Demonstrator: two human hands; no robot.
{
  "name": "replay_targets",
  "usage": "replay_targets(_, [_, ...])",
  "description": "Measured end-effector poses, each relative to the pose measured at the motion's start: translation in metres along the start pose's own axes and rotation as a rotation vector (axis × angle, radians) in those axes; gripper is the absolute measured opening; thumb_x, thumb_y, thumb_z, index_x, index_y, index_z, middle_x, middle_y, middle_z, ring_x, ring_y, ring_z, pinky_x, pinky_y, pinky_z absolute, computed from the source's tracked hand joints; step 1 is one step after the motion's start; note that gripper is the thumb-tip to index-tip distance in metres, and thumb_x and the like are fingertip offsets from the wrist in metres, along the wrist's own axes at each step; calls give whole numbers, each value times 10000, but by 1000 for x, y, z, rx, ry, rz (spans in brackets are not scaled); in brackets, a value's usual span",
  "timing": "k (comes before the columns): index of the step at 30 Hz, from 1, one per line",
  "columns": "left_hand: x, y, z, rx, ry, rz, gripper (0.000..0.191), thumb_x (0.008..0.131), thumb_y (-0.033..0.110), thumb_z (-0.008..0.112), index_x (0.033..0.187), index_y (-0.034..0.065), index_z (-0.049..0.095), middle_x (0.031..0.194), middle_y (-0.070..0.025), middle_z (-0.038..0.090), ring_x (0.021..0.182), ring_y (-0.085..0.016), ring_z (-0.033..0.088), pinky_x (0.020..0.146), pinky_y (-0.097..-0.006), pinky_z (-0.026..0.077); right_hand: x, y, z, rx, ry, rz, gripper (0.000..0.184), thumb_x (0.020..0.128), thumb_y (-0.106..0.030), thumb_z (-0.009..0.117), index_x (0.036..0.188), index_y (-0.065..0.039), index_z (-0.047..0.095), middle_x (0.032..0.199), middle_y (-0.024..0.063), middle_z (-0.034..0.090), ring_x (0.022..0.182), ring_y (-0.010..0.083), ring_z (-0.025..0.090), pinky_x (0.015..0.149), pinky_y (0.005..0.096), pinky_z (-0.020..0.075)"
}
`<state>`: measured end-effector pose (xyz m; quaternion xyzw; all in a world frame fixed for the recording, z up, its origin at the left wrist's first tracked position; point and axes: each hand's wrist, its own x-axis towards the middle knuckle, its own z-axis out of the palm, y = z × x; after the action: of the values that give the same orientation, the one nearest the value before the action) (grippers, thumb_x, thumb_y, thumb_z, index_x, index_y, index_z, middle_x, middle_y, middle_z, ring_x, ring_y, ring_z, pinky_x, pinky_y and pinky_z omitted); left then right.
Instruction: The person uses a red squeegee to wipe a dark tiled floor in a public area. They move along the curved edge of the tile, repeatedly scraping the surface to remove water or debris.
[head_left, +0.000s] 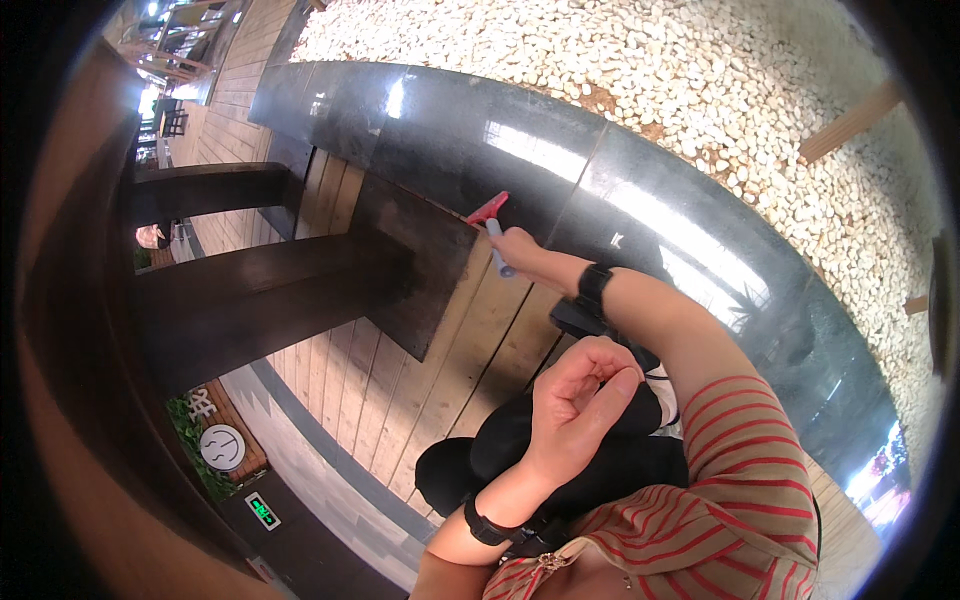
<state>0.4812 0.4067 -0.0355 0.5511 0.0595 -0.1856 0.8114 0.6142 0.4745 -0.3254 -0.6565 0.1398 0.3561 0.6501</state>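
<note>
My right hand (517, 251) grips the grey handle of a small squeegee (489, 208) with a red head. The head is at the inner edge of a glossy black stone ledge (480, 150), beside a dark metal base plate (420, 285). Whether the blade touches the stone, I cannot tell. My left hand (585, 412) is held above my black-clad knees (495, 442), loosely curled with the thumb against the fingers, and nothing shows in it. Both wrists wear black bands.
White pebbles (540, 45) fill the bed beyond the ledge. Dark posts (270, 285) rise from the wood plank floor (465, 352) at left, joining a brown rail (75, 300) along the picture's edge. A green lit sign (262, 511) is at lower left. A wooden post (851, 124) stands in the pebbles.
</note>
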Motion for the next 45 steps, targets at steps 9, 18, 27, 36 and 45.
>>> replay_targets(9, [8, -4, -9, 61, 129, -51, 83, 896, 92, 505, 911, 11, 518, 772, -31, 487, 635, -88, 379, 583, -221, 293, 32, -49, 75, 106, 207, -42, 468, 882, -348, 438, 914, 96, 584, 919, 299, 622, 901, 443, 600, 791, 487, 465])
replay_targets(18, [21, -1, -22, 105, 317, 106, 169, 903, 179, 491, 817, 34, 483, 646, -15, 390, 597, -112, 336, 603, -273, 281, 82, -108, 87, 394, 563, -12, 473, 889, -359, 430, 950, 101, 523, 902, 321, 606, 882, 457, 595, 792, 502, 458])
replay_targets(27, [29, 4, -27, 14, 257, 138, 193, 901, 194, 494, 762, 65, 457, 625, -7, 388, 580, -116, 333, 591, -276, 268, 130, -134, -100, 771, 698, -332, 367, 952, -319, 434, 945, 41, 505, 777, 163, 610, 668, 283, 606, 594, 398, 465])
replay_targets(36, [17, 9, 1, -64, 27, 146, 41, 863, 3, 509, 896, -6, 532, 806, -35, 511, 684, -75, 416, 611, -206, 323, -23, -15, -158, 472, 353, -359, 281, 943, -304, 498, 921, -27, 538, 669, 31, 560, 559, 105, 514, 504, 257, 405])
replay_targets(45, [-23, 2, 32, 312, -43, 107, 54, 877, 30, 570, 922, 0, 573, 872, 10, 570, 772, -47, 489, 691, -192, 388, -215, 89, -139, 330, -59, -119, 212, 905, -231, 546, 995, -41, 523, 873, 46, 568, 797, 111, 529, 716, 264, 436])
